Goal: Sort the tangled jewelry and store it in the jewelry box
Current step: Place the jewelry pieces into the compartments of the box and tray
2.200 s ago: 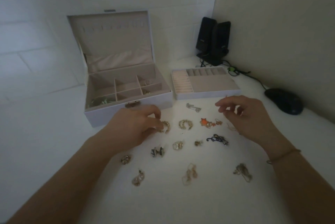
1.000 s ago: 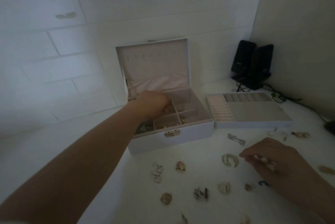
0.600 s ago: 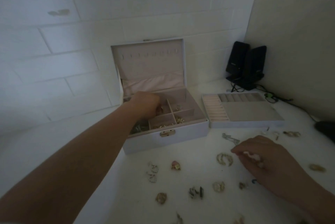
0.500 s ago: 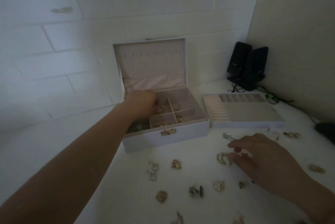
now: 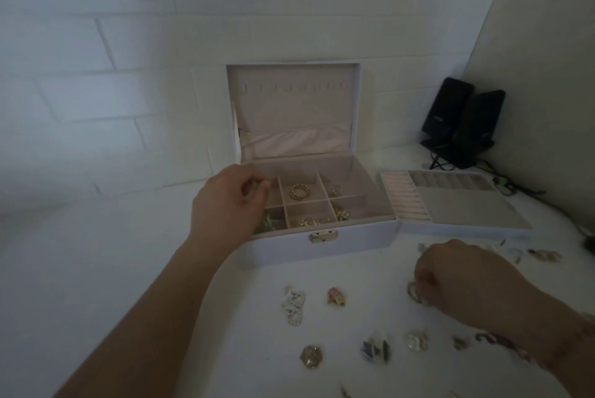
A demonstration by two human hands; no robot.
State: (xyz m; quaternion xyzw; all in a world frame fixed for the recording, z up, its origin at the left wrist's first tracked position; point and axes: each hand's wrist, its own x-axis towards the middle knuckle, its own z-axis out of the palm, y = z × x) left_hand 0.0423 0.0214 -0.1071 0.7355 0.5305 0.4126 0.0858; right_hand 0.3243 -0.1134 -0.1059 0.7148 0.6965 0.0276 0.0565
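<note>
The white jewelry box (image 5: 322, 248) stands open on the table, its lid upright. A pair of gold hoops (image 5: 299, 191) lies in its back middle compartment, and more gold pieces (image 5: 310, 221) fill the front ones. My left hand (image 5: 230, 204) hovers over the box's left compartments, fingers loosely curled, with nothing visible in them. My right hand (image 5: 467, 281) is down on the table to the right, its fingertips pinching a gold hoop earring (image 5: 415, 293). Several loose pieces lie in front: pearl heart earrings (image 5: 293, 304), a pink piece (image 5: 336, 296), a gold round one (image 5: 311, 356).
The box's lifted-out tray (image 5: 467, 220) with ring rolls sits right of the box. Two black speakers (image 5: 460, 124) and their cables occupy the back right corner. A white brick wall runs behind. More small jewelry (image 5: 544, 255) lies near the tray's front edge.
My left hand carried a gold hoop pair from the table into the box and has drawn back to the left without it. My right hand came down on another gold hoop and closed on it.
</note>
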